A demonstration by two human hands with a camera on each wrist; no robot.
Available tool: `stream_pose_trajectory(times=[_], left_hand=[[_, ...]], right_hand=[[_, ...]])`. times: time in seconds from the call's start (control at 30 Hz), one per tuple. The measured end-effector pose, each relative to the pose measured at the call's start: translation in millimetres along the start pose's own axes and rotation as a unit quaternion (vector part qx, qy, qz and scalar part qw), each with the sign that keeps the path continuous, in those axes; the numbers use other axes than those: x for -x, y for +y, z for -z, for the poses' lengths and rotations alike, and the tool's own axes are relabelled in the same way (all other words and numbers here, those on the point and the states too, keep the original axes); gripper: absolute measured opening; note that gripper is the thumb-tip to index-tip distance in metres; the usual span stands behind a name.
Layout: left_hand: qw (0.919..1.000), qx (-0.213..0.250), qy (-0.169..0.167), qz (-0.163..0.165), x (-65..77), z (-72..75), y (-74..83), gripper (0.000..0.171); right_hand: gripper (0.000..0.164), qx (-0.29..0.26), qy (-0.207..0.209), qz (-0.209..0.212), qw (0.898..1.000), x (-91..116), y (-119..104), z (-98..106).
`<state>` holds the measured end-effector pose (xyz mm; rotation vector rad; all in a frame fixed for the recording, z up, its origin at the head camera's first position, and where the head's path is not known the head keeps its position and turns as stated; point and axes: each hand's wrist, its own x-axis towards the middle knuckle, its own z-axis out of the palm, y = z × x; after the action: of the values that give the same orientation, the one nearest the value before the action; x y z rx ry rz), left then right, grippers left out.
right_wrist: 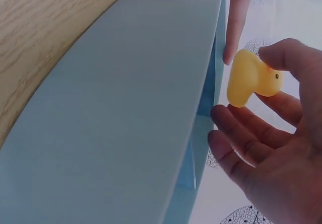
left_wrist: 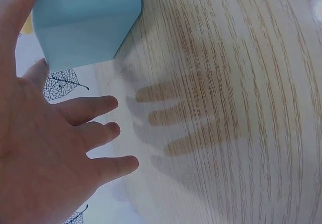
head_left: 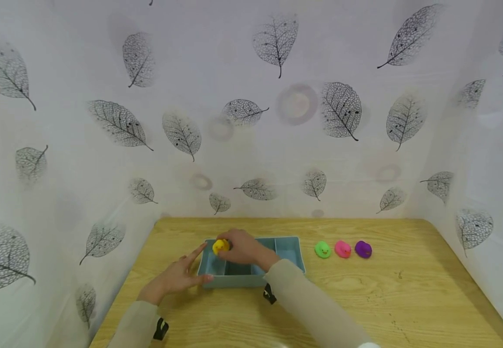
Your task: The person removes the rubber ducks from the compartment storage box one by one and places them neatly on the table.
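A yellow toy duck [head_left: 220, 247] is pinched between the thumb and fingers of my right hand [head_left: 244, 247], over the left end of a blue-grey divided tray [head_left: 251, 281]. In the right wrist view the duck [right_wrist: 245, 78] is held at the tray's rim, its lower side apart from the fingers curled below. My left hand [head_left: 175, 277] spans the tray's left end, index finger straight along the rim and thumb against the front corner. From the left wrist, the other fingers [left_wrist: 115, 167] stretch out over the table, touching nothing. My right hand hides part of the middle compartments.
To the right of the tray, a green duck [head_left: 322, 249], a pink duck [head_left: 343, 249] and a purple duck [head_left: 363, 249] stand in a row on the wooden table [head_left: 391, 299]. A white curtain [head_left: 251, 145] with leaf prints hangs behind and at both sides.
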<state>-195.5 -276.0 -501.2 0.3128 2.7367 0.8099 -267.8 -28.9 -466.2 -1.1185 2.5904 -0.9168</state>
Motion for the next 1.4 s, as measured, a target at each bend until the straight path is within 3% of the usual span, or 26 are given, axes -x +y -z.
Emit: stream_pose_trajectory(times=[0.37,0.77,1.27,1.4], left_hand=[[0.9997,0.013,-0.006,0.018,-1.4,-1.3,1.0,0.101],[0.9999,0.005,-0.006,0.014,-0.8,-1.2,0.8,0.1],[1.0,0.001,0.002,-0.002,1.8,-0.8,0.0,0.102],[1.0,0.003,0.002,-0.004,2.3,-0.2,1.0,0.103]], right_hand=[[0.041,-0.058,0.049,-0.009,0.997,5.6,10.9,0.2],[0.047,-0.06,0.065,-0.005,0.996,20.1,13.9,13.5],[0.041,-0.071,0.102,-0.017,0.992,44.6,44.0,30.1],[0.048,-0.079,0.114,-0.031,0.99,51.9,48.2,35.5]])
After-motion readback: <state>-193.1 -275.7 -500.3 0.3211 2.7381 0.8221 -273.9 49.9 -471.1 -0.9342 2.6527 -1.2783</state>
